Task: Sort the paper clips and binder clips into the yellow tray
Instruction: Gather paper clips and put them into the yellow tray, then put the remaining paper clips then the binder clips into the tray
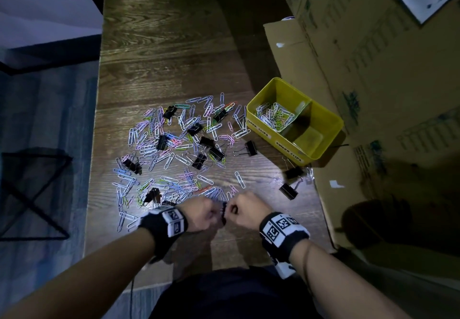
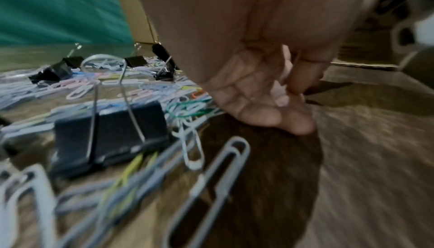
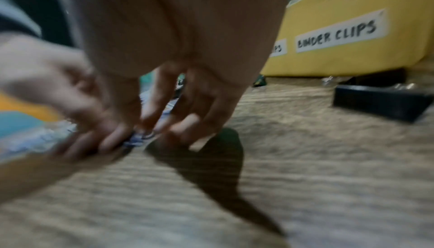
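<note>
Both hands meet at the table's near edge, fingers curled down around a small bunch of paper clips (image 1: 223,209). My left hand (image 1: 214,213) closes on it from the left and my right hand (image 1: 232,210) from the right. In the right wrist view the right hand (image 3: 162,131) pinches blue-white clips (image 3: 138,138) on the wood. The left hand (image 2: 291,92) shows curled fingers, its catch hidden. The loose pile of coloured paper clips (image 1: 174,149) and black binder clips (image 1: 251,148) lies beyond. The yellow tray (image 1: 271,140) has paper clips (image 1: 273,117) in its far compartment.
Two binder clips (image 1: 290,181) lie right of my hands, near the tray's "BINDER CLIPS" label (image 3: 338,32). Another binder clip (image 2: 110,133) sits close to the left wrist. Cardboard boxes (image 1: 373,94) stand along the right; the dark wooden table (image 1: 174,45) extends beyond the pile.
</note>
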`<state>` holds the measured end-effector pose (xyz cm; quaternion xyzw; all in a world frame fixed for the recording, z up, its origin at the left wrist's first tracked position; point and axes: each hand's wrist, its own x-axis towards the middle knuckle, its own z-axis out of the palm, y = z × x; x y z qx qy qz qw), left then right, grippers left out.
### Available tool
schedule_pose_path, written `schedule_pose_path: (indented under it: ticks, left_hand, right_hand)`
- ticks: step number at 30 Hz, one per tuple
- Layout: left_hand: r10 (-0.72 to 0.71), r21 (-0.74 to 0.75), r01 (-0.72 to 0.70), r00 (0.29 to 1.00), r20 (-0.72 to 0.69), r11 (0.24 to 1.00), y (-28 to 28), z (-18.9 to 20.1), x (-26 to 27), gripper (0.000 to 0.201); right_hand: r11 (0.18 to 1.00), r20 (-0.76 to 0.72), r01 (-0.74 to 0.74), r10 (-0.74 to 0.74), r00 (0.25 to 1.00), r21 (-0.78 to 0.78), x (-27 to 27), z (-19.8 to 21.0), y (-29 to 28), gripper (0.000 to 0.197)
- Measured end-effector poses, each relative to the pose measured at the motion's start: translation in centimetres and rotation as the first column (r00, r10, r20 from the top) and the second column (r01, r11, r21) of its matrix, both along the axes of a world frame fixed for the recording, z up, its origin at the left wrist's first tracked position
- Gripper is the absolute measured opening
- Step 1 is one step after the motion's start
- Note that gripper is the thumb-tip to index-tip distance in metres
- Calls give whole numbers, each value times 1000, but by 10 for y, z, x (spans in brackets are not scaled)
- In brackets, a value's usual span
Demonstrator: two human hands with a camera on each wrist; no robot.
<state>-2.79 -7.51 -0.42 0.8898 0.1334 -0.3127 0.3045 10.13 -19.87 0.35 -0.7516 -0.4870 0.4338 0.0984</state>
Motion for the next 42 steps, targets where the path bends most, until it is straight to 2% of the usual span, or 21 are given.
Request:
schedule_pose_path:
  ticks: [1, 2, 5, 6, 8, 10, 13, 15, 17, 19, 21, 24, 26, 30, 31, 33, 36, 38, 42]
  left_hand:
    - [29, 35, -31, 998, 55, 999, 4, 2, 7, 11]
    - [37, 59, -43, 994, 105, 997, 6, 5, 10, 10]
    - [89, 159, -159, 921, 379, 974, 16, 15, 14, 9]
    - [74, 215, -172, 914, 399, 961, 19, 11, 12, 28]
    - [8, 316, -77, 977, 214, 946, 19, 5, 8, 70]
    - [-51, 368, 20, 996, 75, 930, 16, 0, 9, 82]
    - [-76, 384, 58, 997, 33, 922, 11, -4, 14, 63]
    - [-74, 349, 49, 996, 59, 936, 11, -5, 15, 47]
    - [-77, 308, 40, 991, 109, 951, 13, -5, 14, 42]
    - [-61, 264, -1, 972, 226, 965, 15, -4, 14, 39]
    - [-25, 225, -48, 951, 309, 973, 16, -1, 12, 33]
    - [35, 186, -92, 957, 288, 978, 23, -2, 10, 26]
    - [97, 155, -145, 953, 286, 977, 30, -3, 9, 36]
    - [304, -35, -311, 891, 337, 950, 36, 3, 9, 40]
    - [385, -99, -373, 867, 316, 923, 37, 3, 8, 43]
    - [565, -250, -513, 795, 223, 821, 40, 5, 8, 51]
    - [731, -419, -643, 678, 80, 642, 50, 9, 8, 41]
    - [782, -525, -668, 623, -9, 527, 54, 16, 11, 33]
    - [809, -643, -670, 573, -130, 371, 65, 39, 32, 34]
  right_hand:
    - [998, 77, 58, -61, 995, 40, 4, -3, 0, 17]
    - [993, 154, 98, -108, 982, 70, 7, -6, 0, 29]
    - [989, 322, 144, -146, 936, 30, 7, -12, 1, 95]
    - [989, 362, 147, -139, 922, 6, 5, -13, 3, 110]
    - [988, 400, 154, -137, 906, -10, 0, -17, 7, 119]
    - [989, 387, 146, -134, 912, 0, -4, -19, 11, 106]
    - [994, 291, 110, -113, 950, 27, -7, -16, 14, 74]
    - [995, 250, 99, -102, 963, 24, -10, -14, 14, 58]
    - [997, 239, 78, -80, 968, 17, -11, -17, 16, 43]
    - [998, 233, 69, -65, 970, -7, -11, -18, 16, 26]
    - [998, 244, 61, -54, 968, -24, -11, -19, 14, 20]
    - [998, 265, 61, -55, 963, -15, -8, -18, 14, 20]
    - [994, 231, 107, -98, 968, -25, -3, -18, 15, 19]
    - [970, 118, 244, -241, 963, -6, 4, -18, 14, 13]
    - [958, 85, 287, -287, 954, 11, 6, -17, 13, 12]
    - [938, 15, 346, -347, 938, 26, 10, -16, 11, 11]
    - [909, -161, 417, -408, 899, 20, 14, -15, 10, 10]
    - [860, -337, 509, -485, 807, -19, 20, -16, 7, 12]
    - [744, -541, 668, -567, 622, -11, 35, -12, 0, 12]
